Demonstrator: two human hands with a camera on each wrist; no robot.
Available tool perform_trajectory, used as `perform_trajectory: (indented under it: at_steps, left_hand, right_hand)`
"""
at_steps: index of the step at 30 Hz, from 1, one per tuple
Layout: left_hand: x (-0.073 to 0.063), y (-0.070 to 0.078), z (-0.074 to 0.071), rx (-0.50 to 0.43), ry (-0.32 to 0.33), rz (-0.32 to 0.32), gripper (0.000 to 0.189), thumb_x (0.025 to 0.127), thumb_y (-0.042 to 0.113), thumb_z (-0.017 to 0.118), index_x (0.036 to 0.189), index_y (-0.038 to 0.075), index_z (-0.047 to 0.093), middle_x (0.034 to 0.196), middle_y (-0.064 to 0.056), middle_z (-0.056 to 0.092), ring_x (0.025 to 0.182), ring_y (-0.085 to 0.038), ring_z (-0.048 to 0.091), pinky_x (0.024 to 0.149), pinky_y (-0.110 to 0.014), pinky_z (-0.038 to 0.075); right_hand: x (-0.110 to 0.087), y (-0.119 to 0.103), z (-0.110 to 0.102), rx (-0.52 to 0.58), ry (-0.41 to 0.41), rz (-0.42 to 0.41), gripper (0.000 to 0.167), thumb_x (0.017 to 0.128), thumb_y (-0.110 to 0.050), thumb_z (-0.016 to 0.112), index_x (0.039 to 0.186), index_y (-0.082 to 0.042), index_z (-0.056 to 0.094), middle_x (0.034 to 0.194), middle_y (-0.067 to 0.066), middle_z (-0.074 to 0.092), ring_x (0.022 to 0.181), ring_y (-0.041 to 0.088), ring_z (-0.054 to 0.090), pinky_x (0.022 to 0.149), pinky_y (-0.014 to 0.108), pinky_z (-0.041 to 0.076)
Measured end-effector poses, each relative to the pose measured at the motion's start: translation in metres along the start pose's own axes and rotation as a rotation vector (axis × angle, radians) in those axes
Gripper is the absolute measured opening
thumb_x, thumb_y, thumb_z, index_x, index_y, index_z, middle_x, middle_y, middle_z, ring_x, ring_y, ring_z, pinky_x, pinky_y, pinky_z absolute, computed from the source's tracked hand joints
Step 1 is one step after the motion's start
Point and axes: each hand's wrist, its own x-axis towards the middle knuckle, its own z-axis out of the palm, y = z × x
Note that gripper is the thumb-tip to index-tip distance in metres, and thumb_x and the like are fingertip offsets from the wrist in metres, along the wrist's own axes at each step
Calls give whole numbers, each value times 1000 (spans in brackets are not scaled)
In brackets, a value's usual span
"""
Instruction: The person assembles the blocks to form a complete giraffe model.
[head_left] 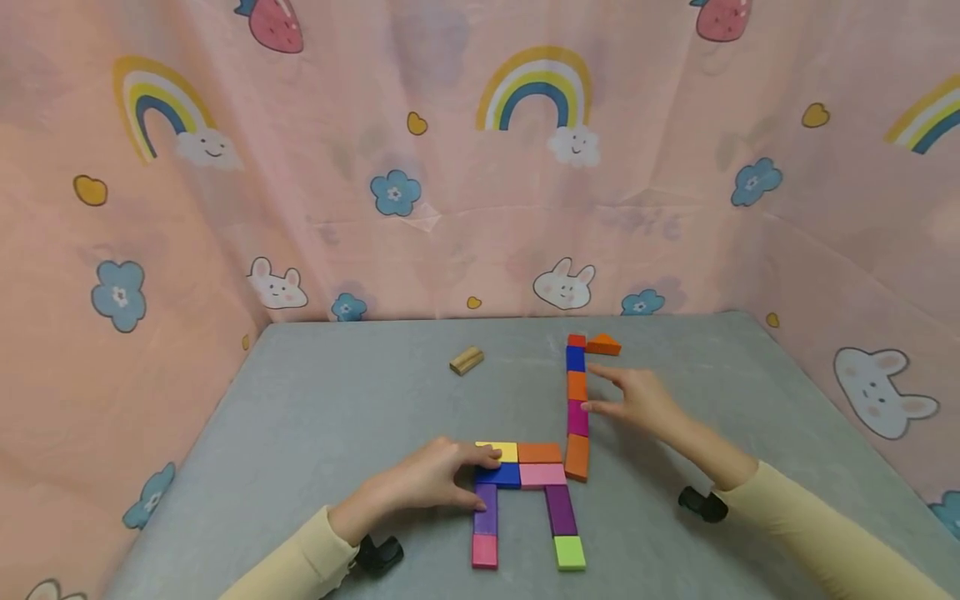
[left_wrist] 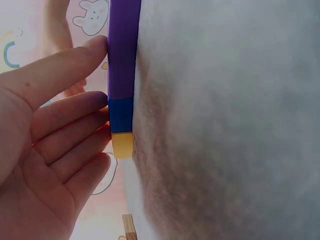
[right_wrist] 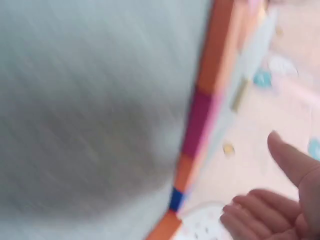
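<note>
Flat coloured blocks lie in a four-legged animal shape. Its body is a yellow block [head_left: 508,452], an orange block [head_left: 540,452], a blue block [head_left: 498,476] and a pink block [head_left: 543,475]. My left hand [head_left: 427,473] rests its fingertips on the yellow and blue blocks, thumb at the purple left-leg block [head_left: 486,508]. A tall neck of blocks, with a magenta block [head_left: 577,418] midway, rises from the body's right end. Beside it my right hand [head_left: 641,402] has its fingers spread, with nothing held; the right wrist view shows its palm [right_wrist: 295,225] bare.
An orange triangular block [head_left: 603,345] touches the neck's top on the right. Wood-coloured blocks [head_left: 467,361] lie apart at the back of the grey table [head_left: 337,383]. A patterned pink cloth [head_left: 450,250] hangs behind and at both sides.
</note>
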Motion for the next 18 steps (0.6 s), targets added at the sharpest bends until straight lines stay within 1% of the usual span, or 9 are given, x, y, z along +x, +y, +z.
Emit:
perform_trajectory:
  at_steps: [2, 5, 10, 15, 18]
  left_hand:
    - [-1, 0, 0, -2, 1, -4, 51, 79, 37, 76, 125, 19, 63, 136, 3, 55, 127, -12, 51, 103, -33, 43]
    - [-1, -1, 0, 3, 1, -7, 52, 79, 38, 76, 126, 19, 63, 137, 3, 55, 127, -12, 50, 103, -33, 43]
    - [-2, 0, 0, 5, -3, -4, 53, 79, 37, 76, 127, 18, 62, 137, 3, 54, 127, -12, 50, 103, -33, 43]
    - [-2, 0, -1, 0, -19, -3, 55, 79, 37, 76, 129, 18, 60, 139, 3, 53, 128, -12, 49, 103, -33, 43]
    - [0, 0, -2, 13, -22, 11, 56, 79, 36, 76, 129, 18, 60, 138, 2, 54, 127, -12, 50, 103, -32, 43]
  right_hand:
    - [-9, -5, 8, 12, -36, -67, 60, 75, -29, 79, 126, -3, 60, 116, 20, 66, 100, 36, 65, 81, 47, 54]
    - [-17, -9, 16, 32, -89, -113, 59, 75, -29, 80, 125, -4, 62, 116, 16, 67, 104, 34, 64, 83, 46, 54]
    - [-24, -13, 25, 47, -143, -114, 57, 75, -30, 80, 124, -5, 63, 114, 16, 68, 104, 32, 64, 85, 45, 53]
    - [-27, -14, 27, 88, -168, -81, 53, 76, -25, 79, 123, -5, 64, 117, 17, 66, 107, 33, 63, 86, 46, 52]
    - [-26, -14, 27, 103, -175, -73, 53, 76, -25, 79, 122, -5, 64, 118, 18, 66, 108, 34, 62, 87, 46, 52]
